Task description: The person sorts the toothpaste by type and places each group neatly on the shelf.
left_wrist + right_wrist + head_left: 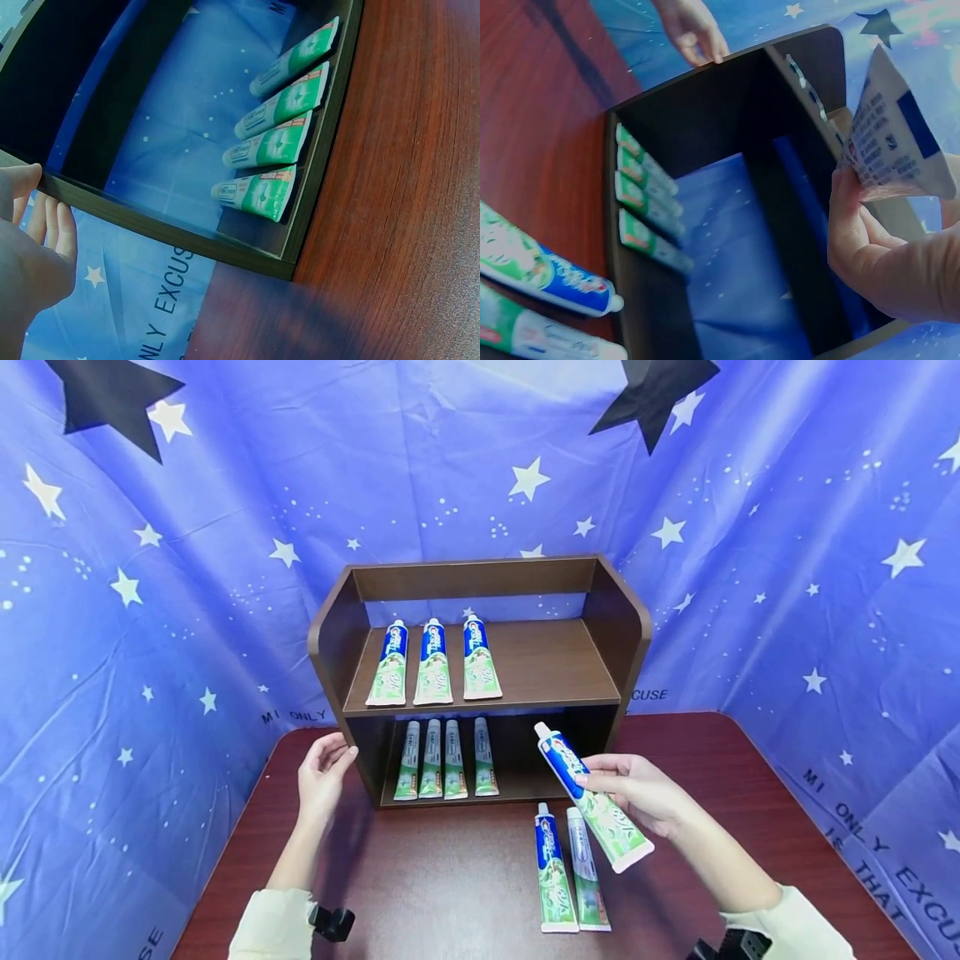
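Observation:
My right hand (633,789) pinches a blue-and-green toothpaste tube (592,802) in front of the shelf's right part, cap end tilted up and leftward. In the right wrist view the held tube (896,139) shows its white printed back. At the wooden shelf's left side panel (330,668), my left hand (324,772) grips the front edge, thumb over it and fingers along the outer face. Three blue-and-green tubes (433,664) lie in a row on the upper board. Several grey-green tubes (431,760) lie on the lower level.
On the reddish table (442,877), before the shelf, lie another blue-and-green tube (555,877) and a grey-green tube (587,877), side by side. A blue star-printed curtain (465,468) hangs behind and at both sides.

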{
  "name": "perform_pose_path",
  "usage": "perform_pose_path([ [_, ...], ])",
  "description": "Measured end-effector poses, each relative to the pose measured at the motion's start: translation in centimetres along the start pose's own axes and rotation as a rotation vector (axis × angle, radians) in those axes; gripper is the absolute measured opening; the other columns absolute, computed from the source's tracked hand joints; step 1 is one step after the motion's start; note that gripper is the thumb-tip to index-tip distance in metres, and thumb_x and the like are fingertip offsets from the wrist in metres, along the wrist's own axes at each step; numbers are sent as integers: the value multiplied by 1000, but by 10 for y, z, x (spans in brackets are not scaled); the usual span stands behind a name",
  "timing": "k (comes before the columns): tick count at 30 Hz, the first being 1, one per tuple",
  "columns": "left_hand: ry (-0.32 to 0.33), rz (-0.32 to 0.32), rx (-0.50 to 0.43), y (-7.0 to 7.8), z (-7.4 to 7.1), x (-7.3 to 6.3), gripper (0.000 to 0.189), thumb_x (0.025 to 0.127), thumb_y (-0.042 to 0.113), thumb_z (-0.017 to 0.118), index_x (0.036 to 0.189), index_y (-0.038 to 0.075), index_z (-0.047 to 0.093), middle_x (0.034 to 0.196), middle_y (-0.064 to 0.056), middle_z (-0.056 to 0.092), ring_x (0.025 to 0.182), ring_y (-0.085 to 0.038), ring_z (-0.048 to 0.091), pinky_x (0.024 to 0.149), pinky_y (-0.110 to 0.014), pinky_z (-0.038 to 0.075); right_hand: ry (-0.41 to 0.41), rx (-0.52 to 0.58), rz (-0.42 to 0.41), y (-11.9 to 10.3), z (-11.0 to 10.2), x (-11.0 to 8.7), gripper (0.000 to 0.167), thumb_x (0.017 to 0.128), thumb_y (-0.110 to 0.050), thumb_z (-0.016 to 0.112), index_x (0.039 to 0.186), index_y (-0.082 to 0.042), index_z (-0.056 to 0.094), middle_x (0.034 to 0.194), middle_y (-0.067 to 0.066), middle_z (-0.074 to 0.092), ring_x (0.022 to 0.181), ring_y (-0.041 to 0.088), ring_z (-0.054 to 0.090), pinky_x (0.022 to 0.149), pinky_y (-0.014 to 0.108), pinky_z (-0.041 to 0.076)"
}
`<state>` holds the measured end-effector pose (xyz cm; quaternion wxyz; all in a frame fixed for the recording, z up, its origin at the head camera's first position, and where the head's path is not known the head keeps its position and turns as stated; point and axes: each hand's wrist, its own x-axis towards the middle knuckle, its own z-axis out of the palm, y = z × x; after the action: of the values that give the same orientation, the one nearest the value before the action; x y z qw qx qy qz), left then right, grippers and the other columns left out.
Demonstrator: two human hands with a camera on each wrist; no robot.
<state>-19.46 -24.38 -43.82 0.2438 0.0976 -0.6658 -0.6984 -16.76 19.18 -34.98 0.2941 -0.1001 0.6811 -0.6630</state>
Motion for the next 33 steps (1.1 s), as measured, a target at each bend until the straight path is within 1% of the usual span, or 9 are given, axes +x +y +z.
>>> perform_pose_path([
  [3,-1,-3,10,0,0,1,28,84,-6,67,110,1,60,88,20,64,84,6,62,76,-7,49,27,-7,-14,-12,3,4,41,93,-19,61,127,3,48,90,-5,71,77,7,69,67,24,58],
  [7,-4,9,18,-1,-1,0,28,84,-4,67,111,-1,60,87,21,64,83,7,62,76,-6,48,90,-15,-41,-31,8,14,54,93,-19,62,135,8,41,88,-6,71,75,6,68,65,22,57],
  [10,-16,49,3,-3,-1,-1,25,83,-2,68,107,7,63,88,22,64,83,8,63,75,-6,48,142,4,-53,-44,10,23,62,92,-18,62,141,9,34,87,-7,70,74,6,68,64,22,57],
  [13,-33,104,-55,-6,-1,-2,24,82,0,69,102,13,65,89,19,66,83,7,64,75,-7,49,190,25,-55,-54,11,34,63,92,-17,61,143,7,33,86,-7,70,73,6,68,64,21,57],
  [15,-40,117,-65,-7,-1,-2,24,83,1,70,101,16,65,89,19,67,83,7,64,75,-6,49,218,33,-58,-60,10,42,63,92,-17,61,144,5,33,86,-8,69,73,5,67,65,21,57],
  [23,-2,27,5,1,0,1,26,84,-5,67,108,1,61,87,20,64,82,7,63,76,-6,49,311,32,-60,-87,12,68,60,89,-18,68,139,4,41,80,-10,69,71,2,65,65,17,55],
  [26,7,18,12,5,0,1,26,84,-5,67,108,1,60,86,20,64,82,7,63,76,-6,49,335,27,-57,-99,12,79,59,88,-18,69,137,3,43,77,-11,69,71,1,66,66,16,55],
  [30,1,24,33,2,2,0,29,84,-5,67,112,-3,59,86,22,64,82,8,62,76,-6,49,367,6,-33,-113,7,93,61,89,-17,67,139,5,41,76,-12,66,71,0,65,67,15,55],
  [33,4,25,41,-2,2,0,28,84,-6,66,111,-3,59,86,22,64,83,7,63,76,-7,49,388,0,-4,-120,3,106,63,90,-15,65,141,7,38,83,-7,65,72,-1,64,70,14,55],
])
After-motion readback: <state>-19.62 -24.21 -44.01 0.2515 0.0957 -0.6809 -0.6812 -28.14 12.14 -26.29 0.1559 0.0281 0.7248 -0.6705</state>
